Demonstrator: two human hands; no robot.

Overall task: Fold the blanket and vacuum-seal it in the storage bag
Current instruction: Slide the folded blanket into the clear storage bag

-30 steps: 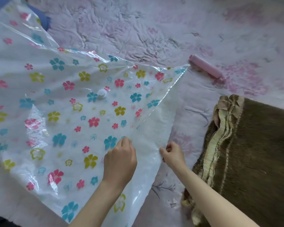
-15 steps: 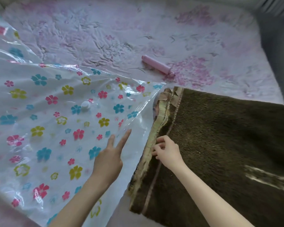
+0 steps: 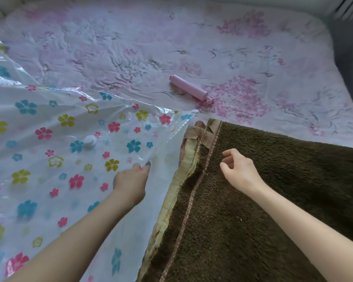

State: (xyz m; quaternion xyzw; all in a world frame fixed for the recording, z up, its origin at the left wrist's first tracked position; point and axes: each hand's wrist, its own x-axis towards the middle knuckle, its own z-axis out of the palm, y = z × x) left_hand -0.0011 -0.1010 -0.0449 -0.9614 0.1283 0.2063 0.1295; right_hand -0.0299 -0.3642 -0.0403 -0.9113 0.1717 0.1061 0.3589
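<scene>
Left hand (image 3: 130,180) lower centre, fingers reaching forward onto clear flowered storage bag (image 3: 49,139), fingertips pressing plastic near its right edge; grip released. Right hand (image 3: 239,169) hovering over brown blanket (image 3: 273,200) at lower right, fingers loosely curled, grasping nothing. Blanket's trimmed left edge just beside bag edge. Pink pump (image 3: 189,90) upper centre on bed (image 3: 253,47), open sheet around it.

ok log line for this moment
step: bagging not begun | left hand: on bag | right hand: over blanket, holds nothing | pump: on bed
</scene>
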